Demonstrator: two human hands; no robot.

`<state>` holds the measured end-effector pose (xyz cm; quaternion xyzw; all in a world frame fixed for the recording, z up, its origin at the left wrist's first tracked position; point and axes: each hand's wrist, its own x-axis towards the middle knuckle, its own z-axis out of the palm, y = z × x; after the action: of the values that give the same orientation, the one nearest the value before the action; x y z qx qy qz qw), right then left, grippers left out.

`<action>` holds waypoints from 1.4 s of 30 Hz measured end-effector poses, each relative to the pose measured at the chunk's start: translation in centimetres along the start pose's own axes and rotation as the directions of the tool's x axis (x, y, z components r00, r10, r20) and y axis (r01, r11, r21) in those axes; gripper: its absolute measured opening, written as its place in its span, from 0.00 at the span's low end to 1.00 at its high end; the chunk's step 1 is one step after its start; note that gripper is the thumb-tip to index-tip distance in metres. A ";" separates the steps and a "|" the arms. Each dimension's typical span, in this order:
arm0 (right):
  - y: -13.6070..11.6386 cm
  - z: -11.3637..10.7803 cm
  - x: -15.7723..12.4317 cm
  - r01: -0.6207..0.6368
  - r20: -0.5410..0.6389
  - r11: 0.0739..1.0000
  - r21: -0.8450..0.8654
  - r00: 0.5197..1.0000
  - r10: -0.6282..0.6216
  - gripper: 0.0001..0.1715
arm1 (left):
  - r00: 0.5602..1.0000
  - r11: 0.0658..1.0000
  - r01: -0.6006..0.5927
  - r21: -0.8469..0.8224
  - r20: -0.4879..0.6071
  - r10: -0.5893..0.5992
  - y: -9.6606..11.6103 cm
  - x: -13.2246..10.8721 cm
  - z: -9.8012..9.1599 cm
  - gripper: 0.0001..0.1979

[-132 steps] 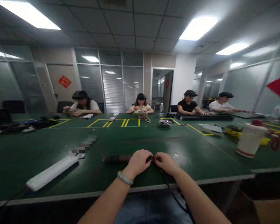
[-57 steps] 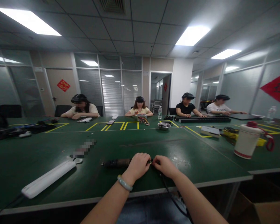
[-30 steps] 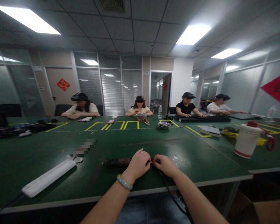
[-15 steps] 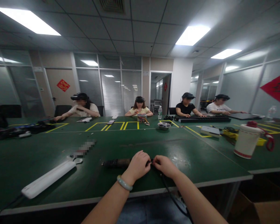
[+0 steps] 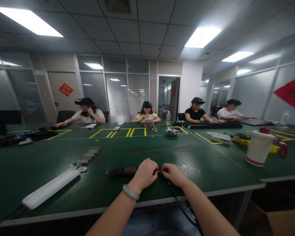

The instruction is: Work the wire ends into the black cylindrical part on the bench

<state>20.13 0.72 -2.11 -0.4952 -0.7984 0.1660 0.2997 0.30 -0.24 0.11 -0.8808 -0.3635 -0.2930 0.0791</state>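
A dark, cylindrical tool [image 5: 123, 172] lies lengthwise on the green table in front of me, its narrow tip pointing left. My left hand [image 5: 146, 172], with a pale bangle at the wrist, is closed over the tool's right end and hides it. Close beside it, my right hand [image 5: 172, 173] is closed in a pinch at a small piece by that end, mostly covered by the fingers. A black cable [image 5: 178, 198] runs from under my right hand over the table's near edge. Whether it joins the tool I cannot tell.
A white power strip [image 5: 51, 191] lies at the left, with a blurred-out item beyond it. To the right stand a white cup [image 5: 259, 147] with a red lid and a white box [image 5: 221, 138]. A metal bowl [image 5: 172, 132] sits farther back. Several people work across the table.
Both my hands stay almost in place at the tool's end. Across the table, the person at the left has shifted a hand from the face towards its side.
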 end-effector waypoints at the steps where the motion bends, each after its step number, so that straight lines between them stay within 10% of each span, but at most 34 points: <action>1: 0.0 0.0 0.0 0.004 0.002 1.000 0.002 1.000 -0.004 0.07 | 1.000 1.000 -0.001 -0.004 0.003 0.001 0.0 0.0 0.0 0.04; 42: 0.1 0.2 0.1 -0.011 0.020 1.000 0.012 1.000 0.011 0.07 | 0.992 0.995 0.088 -0.038 0.095 -0.084 0.4 -0.1 -0.8 0.06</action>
<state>20.07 0.84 -2.31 -0.4962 -0.7975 0.1774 0.2937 0.12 -0.84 0.71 -0.8785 -0.3981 -0.2623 0.0309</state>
